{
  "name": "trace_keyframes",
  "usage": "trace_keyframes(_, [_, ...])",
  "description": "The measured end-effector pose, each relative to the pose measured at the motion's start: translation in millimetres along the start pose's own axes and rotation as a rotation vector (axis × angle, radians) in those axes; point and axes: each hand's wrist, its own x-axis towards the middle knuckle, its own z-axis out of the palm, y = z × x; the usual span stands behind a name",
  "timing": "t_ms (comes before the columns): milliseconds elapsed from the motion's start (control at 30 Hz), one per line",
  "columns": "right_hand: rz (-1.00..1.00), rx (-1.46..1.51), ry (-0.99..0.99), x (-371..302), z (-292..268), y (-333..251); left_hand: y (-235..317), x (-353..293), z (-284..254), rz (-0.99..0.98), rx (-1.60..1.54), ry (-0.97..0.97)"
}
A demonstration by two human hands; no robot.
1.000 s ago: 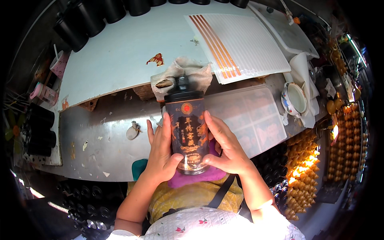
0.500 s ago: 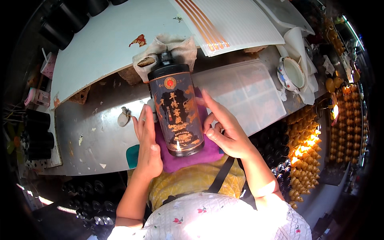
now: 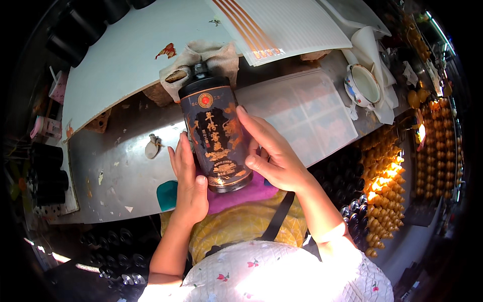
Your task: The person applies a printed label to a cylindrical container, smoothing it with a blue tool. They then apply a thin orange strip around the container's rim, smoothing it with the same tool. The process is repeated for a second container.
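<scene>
A black bottle [image 3: 196, 132] with a copper-coloured printed front and a red-and-gold round emblem lies tilted, its neck pointing away from me. Its neck end rests by a whitish cloth pad [image 3: 221, 59], its base over a purple cloth [image 3: 241, 195] on my lap. My left hand [image 3: 188, 189] lies along the bottle's lower left side, fingers nearly straight, thumb at the edge near the base. From the right, my right hand [image 3: 274, 153] grips the bottle, its forefinger on the printed front and thumb lower down; the other fingertips are partly hidden.
Translucent plastic sheeting [image 3: 302, 113] covers the metal table's right part. Beyond it are a white sheet with copper strips [image 3: 246, 25] and an enamel pot [image 3: 363, 85]. A small pale bundle [image 3: 152, 146] lies left. Black containers [image 3: 48, 178] and gold bulbous pieces [image 3: 385, 201] flank the table.
My right hand has moved left and now has its fingers on the bottle's front. My left hand has come closer against the lower side. The whole view has shifted slightly.
</scene>
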Motion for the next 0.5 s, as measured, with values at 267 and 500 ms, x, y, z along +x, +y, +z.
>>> trace_keyframes(267, [-0.001,-0.048,-0.013,7,0,-1,-1,-1,1,-0.012,-0.001,-0.022])
trace_keyframes(500, [0.015,-0.005,0.001,10,-2,0,4,8,-4,-0.014,-0.025,-0.013])
